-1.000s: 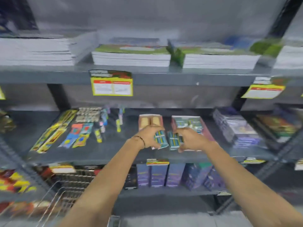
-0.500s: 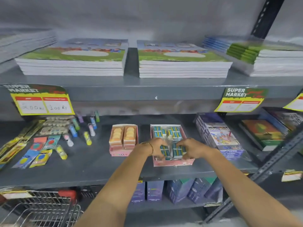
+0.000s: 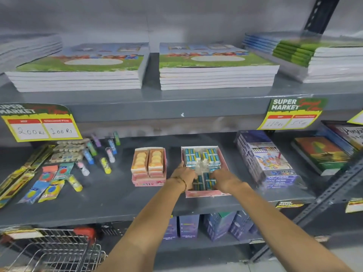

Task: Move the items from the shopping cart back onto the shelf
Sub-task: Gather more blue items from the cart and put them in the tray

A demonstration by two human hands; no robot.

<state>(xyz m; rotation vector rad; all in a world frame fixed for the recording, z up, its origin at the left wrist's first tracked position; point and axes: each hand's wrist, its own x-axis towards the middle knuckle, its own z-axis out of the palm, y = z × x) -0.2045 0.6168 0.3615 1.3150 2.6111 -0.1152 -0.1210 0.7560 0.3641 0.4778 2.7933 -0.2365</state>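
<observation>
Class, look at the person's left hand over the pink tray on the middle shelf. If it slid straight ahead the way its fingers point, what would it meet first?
Probably the blue eraser packs filling the back of the pink tray; the left hand points straight at them, though depth is hard to judge.
</observation>
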